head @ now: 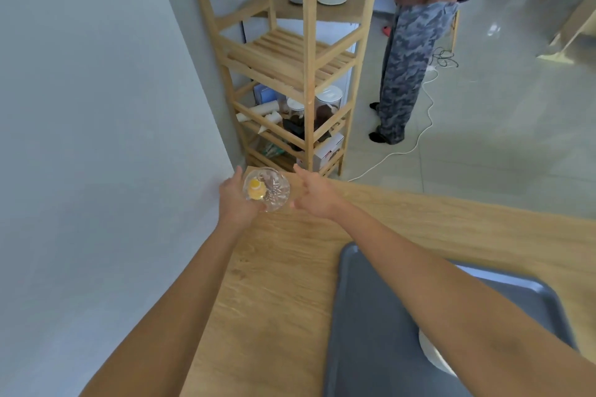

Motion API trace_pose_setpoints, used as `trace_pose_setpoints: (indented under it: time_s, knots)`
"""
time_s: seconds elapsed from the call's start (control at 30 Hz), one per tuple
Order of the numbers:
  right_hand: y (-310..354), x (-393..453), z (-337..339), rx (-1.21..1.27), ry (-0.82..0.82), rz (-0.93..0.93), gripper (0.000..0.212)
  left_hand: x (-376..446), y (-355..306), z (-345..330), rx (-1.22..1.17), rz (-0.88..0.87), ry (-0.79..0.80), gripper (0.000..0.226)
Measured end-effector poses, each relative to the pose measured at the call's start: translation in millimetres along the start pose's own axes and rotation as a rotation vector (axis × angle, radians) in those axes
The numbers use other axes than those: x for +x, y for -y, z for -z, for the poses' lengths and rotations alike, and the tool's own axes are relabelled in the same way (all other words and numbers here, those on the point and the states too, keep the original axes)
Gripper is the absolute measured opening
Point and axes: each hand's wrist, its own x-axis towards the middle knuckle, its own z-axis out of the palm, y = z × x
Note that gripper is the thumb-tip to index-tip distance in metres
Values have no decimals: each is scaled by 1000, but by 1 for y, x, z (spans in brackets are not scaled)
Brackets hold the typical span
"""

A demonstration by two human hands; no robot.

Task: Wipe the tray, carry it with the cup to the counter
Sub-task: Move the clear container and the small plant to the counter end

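Note:
A clear plastic bottle with a yellow cap [266, 190] stands at the far corner of the wooden table [277, 284]. My left hand [235, 200] wraps its left side and grips it. My right hand [314, 193] hovers just to its right with fingers apart, holding nothing. A grey tray [371, 316] lies on the table near me at the lower right. A white round object, perhaps the cup [433, 354], sits on the tray, mostly hidden under my right forearm.
A wooden shelf rack [306, 51] with jars, boxes and plates stands behind the table against a white wall [96, 106]. A person in camouflage trousers [406, 74] stands on the tiled floor to the right, near a white cable [422, 126].

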Motion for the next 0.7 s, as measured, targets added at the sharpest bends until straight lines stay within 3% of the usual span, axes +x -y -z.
trace_pose_setpoints:
  time_s: [0.1, 0.23, 0.53, 0.7]
  knots:
    - [-7, -44, 40, 53, -49, 6, 84, -33, -30, -7, 20, -119, -71, 85]
    - [-32, -128, 95, 131, -195, -29, 73, -84, -82, -38, -16, -312, 15, 69]
    - [-141, -334, 176, 213, -554, -226, 48, -220, -164, -183, -23, -537, 539, 56]
    - [-214, -429, 183, 178, -870, -423, 35, -301, -175, -272, -57, -459, 795, 48]
